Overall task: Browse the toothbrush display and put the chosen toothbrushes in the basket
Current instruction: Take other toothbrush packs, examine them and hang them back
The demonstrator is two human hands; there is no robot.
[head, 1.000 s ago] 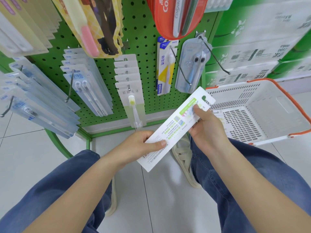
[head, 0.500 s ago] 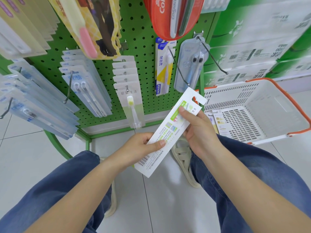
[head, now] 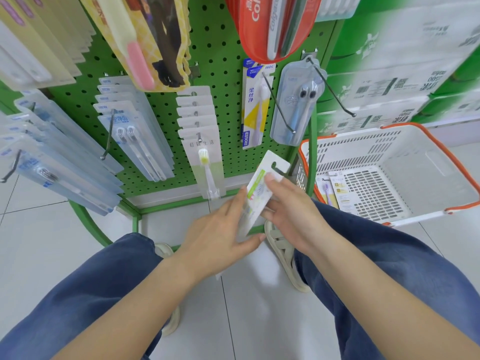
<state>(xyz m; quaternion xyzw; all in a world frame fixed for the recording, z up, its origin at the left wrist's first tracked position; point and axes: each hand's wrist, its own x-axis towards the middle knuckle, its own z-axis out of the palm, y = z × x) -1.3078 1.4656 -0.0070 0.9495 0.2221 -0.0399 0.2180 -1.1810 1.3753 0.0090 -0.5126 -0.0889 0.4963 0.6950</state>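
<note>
Midway through, by the look of it. Already in the basket: at least two packs, lying flat on the mesh floor at its near-left corner, well to the right of both hands. So some choosing done.

One more pack in hand now, white card with a green stripe, tilted with its hang-hole end up and away, held between the two hands in front of the pegboard. Right hand gripping the upper part, thumb on the face of the card, other fingers behind. Left hand cupped along the lower edge with fingers fairly straight and thumb under the bottom end; blurred, so hard to say whether pinching or merely supporting. Probably turning the card over to read it, not yet carrying it across.

Left to do: decide on this pack, then swing it right and down into the basket, or hang it back. More packs on hooks just beyond the hands, still to browse.
</note>
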